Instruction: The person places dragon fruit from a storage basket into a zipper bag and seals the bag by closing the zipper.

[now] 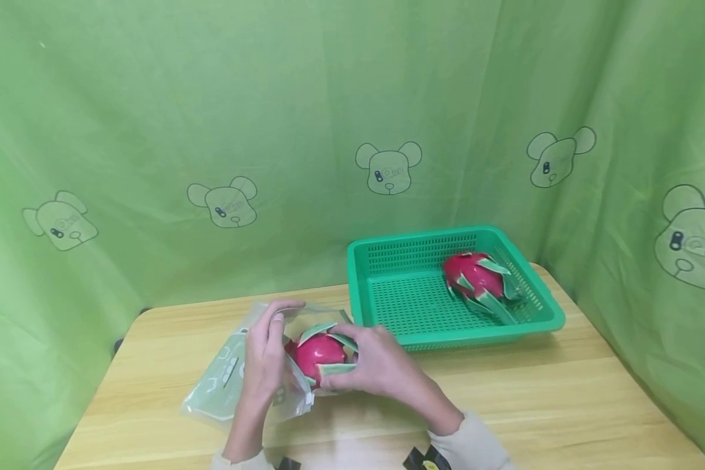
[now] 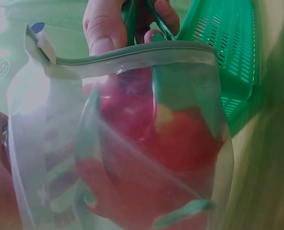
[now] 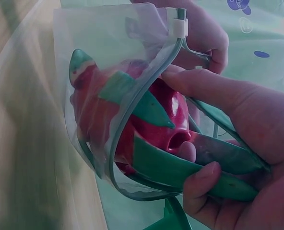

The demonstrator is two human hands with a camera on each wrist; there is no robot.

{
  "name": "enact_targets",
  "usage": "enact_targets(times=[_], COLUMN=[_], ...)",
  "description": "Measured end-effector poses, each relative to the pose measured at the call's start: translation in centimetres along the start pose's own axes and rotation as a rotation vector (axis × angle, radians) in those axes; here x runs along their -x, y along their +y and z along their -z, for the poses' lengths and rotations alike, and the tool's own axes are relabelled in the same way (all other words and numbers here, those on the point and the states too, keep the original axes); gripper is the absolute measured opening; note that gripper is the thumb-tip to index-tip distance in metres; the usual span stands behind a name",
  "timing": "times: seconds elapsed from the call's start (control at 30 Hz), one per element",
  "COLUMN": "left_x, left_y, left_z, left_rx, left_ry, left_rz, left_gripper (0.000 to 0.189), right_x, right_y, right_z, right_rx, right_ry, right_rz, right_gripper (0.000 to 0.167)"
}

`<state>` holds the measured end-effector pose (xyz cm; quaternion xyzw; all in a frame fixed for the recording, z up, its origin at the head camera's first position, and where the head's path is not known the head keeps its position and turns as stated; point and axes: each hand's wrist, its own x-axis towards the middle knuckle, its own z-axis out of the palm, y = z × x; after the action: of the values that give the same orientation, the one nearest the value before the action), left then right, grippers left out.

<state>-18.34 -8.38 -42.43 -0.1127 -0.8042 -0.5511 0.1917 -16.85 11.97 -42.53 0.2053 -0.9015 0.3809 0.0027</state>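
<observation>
A red dragon fruit (image 1: 322,356) with green scales sits partly inside a clear zip bag (image 1: 226,375) above the table. My right hand (image 1: 382,362) grips its scaled end at the bag's mouth. In the right wrist view, thumb and fingers hold the long green scales (image 3: 166,165) and the fruit's far end shows through the plastic. With curled fingers, my left hand (image 1: 264,352) holds the bag by its opening. A white zip slider (image 3: 180,28) sits at one end of the seal. The left wrist view shows the fruit (image 2: 147,143) behind the bag's wall.
A green slotted basket (image 1: 352,267) stands at the back right of the wooden table (image 1: 540,418), with another dragon fruit (image 1: 476,274) lying in it. Green curtains (image 1: 305,98) with printed bear heads hang behind and on both sides.
</observation>
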Motion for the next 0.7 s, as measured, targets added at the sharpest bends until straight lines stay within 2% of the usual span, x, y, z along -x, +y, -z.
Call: enact_targets(times=[0.23, 0.37, 0.6, 0.7], left_x=[0.01, 0.00, 0.01, 0.11], left_y=[-0.10, -0.20, -0.31, -0.29], left_z=[-0.12, -0.19, -0.50, -0.63], left_rx=[0.009, 0.012, 0.036, 0.034], left_ry=[-0.037, -0.045, -0.055, -0.051], left_rz=[0.021, 0.011, -0.021, -0.021], left_gripper=[0.033, 0.033, 0.032, 0.032], right_x=[0.00, -0.03, -0.11, -0.11], right_y=[-0.03, 0.06, 0.26, 0.29], right_z=[-0.17, -0.32, 0.10, 0.29], right_rx=[-0.005, 0.000, -0.102, -0.087], right_ry=[-0.032, -0.038, 0.001, 0.002], right_rz=[-0.005, 0.000, 0.011, 0.016], right_gripper=[0.078, 0.077, 0.051, 0.051])
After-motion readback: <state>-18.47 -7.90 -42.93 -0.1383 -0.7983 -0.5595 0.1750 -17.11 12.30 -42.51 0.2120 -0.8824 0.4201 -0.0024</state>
